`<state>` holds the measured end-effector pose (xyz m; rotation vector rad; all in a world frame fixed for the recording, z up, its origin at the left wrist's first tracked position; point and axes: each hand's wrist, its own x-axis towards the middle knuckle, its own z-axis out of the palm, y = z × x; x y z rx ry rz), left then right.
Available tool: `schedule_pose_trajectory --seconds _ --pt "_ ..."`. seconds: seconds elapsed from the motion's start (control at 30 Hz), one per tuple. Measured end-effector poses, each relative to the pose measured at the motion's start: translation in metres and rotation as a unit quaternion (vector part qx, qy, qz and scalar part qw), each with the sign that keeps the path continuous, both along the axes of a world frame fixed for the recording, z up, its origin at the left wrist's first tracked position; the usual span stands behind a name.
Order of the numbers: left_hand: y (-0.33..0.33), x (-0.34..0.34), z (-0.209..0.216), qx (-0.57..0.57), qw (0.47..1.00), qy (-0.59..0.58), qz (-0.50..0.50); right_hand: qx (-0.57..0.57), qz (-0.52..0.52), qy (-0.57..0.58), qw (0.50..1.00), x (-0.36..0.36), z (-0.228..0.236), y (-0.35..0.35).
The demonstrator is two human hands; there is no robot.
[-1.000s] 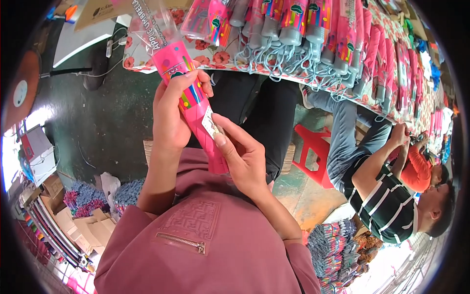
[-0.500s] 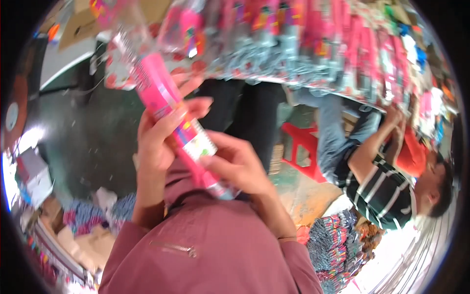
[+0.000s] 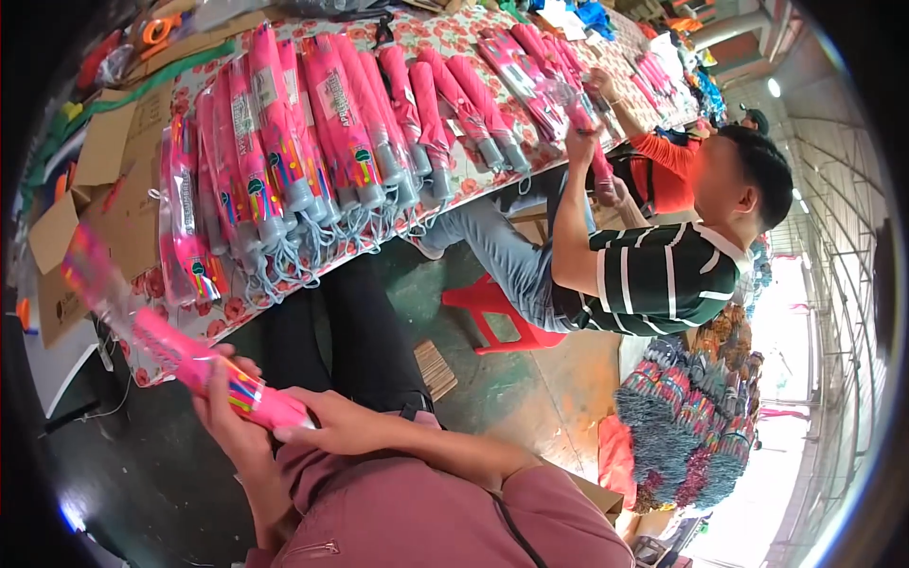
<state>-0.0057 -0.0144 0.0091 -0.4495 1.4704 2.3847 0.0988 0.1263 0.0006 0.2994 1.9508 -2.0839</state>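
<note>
A folded pink umbrella (image 3: 175, 352) in a clear plastic sleeve (image 3: 106, 295) slants across my lap at the lower left. My left hand (image 3: 230, 412) is wrapped around its middle, over a colourful printed patch. My right hand (image 3: 327, 421) closes on the lower end, fingers pressed against the pink surface. The empty upper part of the sleeve reaches up and left toward a cardboard box. Just beyond lie rows of folded pink umbrellas (image 3: 331, 99), many in clear sleeves, their grey handles and cord loops pointing toward me.
A floral-covered table (image 3: 417, 33) runs from left to far right. Cardboard (image 3: 104, 180) stands at its left end. On my right, a seated person (image 3: 663, 279) in a striped shirt handles a pink umbrella. A red stool (image 3: 492, 312) and bundled umbrellas (image 3: 686, 426) are nearby.
The view has swung, showing more of the table and the person on my right. Both hands keep hold of the sleeved umbrella, which now appears lower and further left.
</note>
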Motion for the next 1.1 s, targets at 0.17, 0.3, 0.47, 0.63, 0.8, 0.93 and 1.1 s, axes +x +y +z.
schedule_pose_trajectory --seconds 0.17,0.3,0.47,0.63,0.8,0.93,1.1 --pt "0.006 -0.011 0.000 -0.025 0.996 0.023 0.082 0.073 0.066 0.025 0.995 0.014 -0.001 0.028" --pt "0.012 0.002 0.003 -0.015 0.996 0.068 0.060 0.057 0.089 0.000 0.994 0.011 0.004 0.038" --pt "0.002 0.005 0.007 0.043 0.989 0.138 -0.045 -0.060 0.088 0.001 0.994 0.003 0.015 0.029" --pt "-0.009 -0.018 0.006 0.107 0.978 0.151 -0.094 -0.163 0.074 -0.016 0.984 -0.003 0.022 0.019" --pt "-0.013 -0.023 0.011 0.159 0.965 0.182 -0.105 -0.119 0.072 0.022 0.990 -0.003 0.034 0.013" --pt "-0.011 -0.032 0.021 0.058 0.985 0.159 -0.024 -0.018 0.076 0.005 0.997 -0.001 0.036 0.013" --pt "-0.003 -0.031 0.009 -0.098 0.989 0.077 0.076 0.315 -0.115 0.199 0.921 0.005 0.006 0.001"
